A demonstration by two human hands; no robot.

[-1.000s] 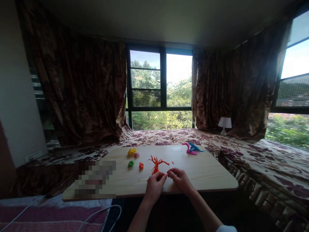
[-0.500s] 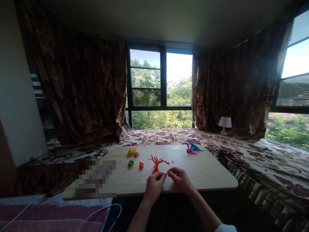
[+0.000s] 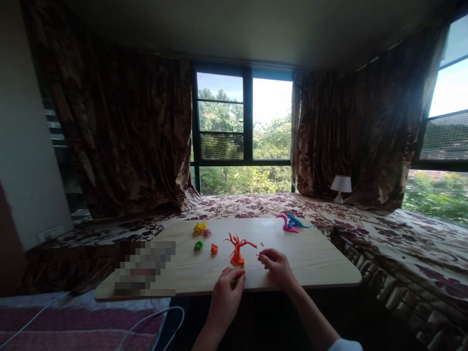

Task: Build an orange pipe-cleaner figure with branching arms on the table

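Note:
An orange modelling-clay tree (image 3: 237, 254) with a wide base and thin curling branches stands upright near the front of the table. My right hand (image 3: 278, 267), to its right, pinches a tiny orange clay piece (image 3: 258, 254) between thumb and forefinger. Just in front of the tree's base is my left hand (image 3: 228, 292), its thumb and fingertips drawn together; whether they hold anything is hidden. A small orange bit (image 3: 225, 269) shows by its knuckles. Further left sits an orange clay lump (image 3: 214, 249), and a loose orange scrap (image 3: 262, 244) lies right of the branches.
A green lump (image 3: 198, 245), a yellow lump (image 3: 200, 227) and a small pink lump (image 3: 207, 232) lie on the wooden table (image 3: 310, 270). Pink (image 3: 288, 226) and blue (image 3: 298, 222) clay figures stand at the back right. A white lamp (image 3: 341, 185) is beyond.
My hands have come apart. The right moved right with the tiny orange piece in its fingertips; the left dropped back toward the table's front edge, uncovering the tree's base.

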